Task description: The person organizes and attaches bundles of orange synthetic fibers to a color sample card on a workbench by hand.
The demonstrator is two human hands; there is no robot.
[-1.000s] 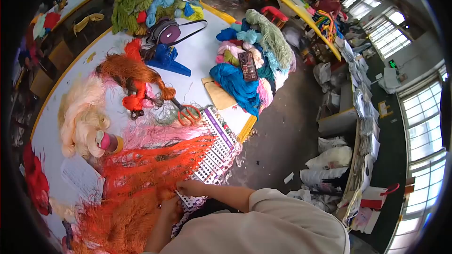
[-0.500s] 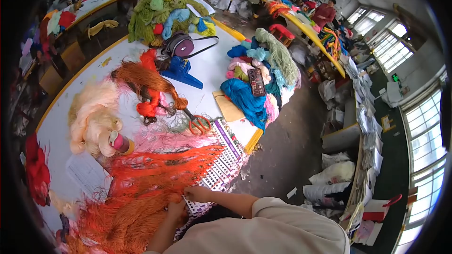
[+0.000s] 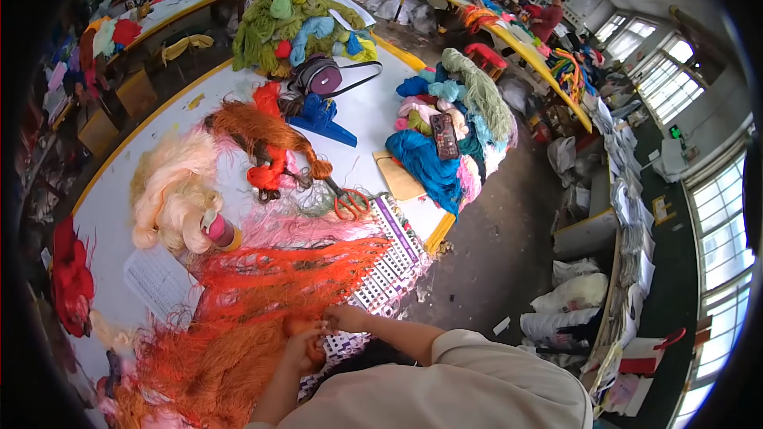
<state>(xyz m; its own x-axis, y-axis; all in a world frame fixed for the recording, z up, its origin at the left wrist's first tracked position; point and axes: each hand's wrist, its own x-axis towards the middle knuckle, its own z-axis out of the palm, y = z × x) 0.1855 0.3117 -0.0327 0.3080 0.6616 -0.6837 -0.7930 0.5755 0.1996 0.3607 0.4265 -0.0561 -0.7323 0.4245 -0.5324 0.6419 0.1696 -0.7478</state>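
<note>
**Hands close together on the orange yarn**

Hands have drawn together over the last second: earlier the right hand (image 3: 347,319) lay apart from the left hand (image 3: 304,347), pinning a pale strip at the edge of the white grid-printed colour card (image 3: 387,272); now the two meet, fingertips touching, at the near edge of the loose bright orange yarn bundle (image 3: 262,294). Both sets of fingers are curled in tight, pinching what looks like a few orange strands between them, though the exact hold is too small to make out. That closing of the gap suggests the work has moved from steadying the card to handling the strands themselves.

The orange bundle is spread across the near part of the white table (image 3: 362,115), its upper fringe lying over the colour card and its lower mass running off toward the left. Beyond it lie orange-handled scissors (image 3: 347,201), a pink thread spool (image 3: 218,230) against a cream yarn heap (image 3: 171,191), and a blue yarn skein (image 3: 425,163). The view has also shifted slightly, bringing the table lower in the picture.
</note>
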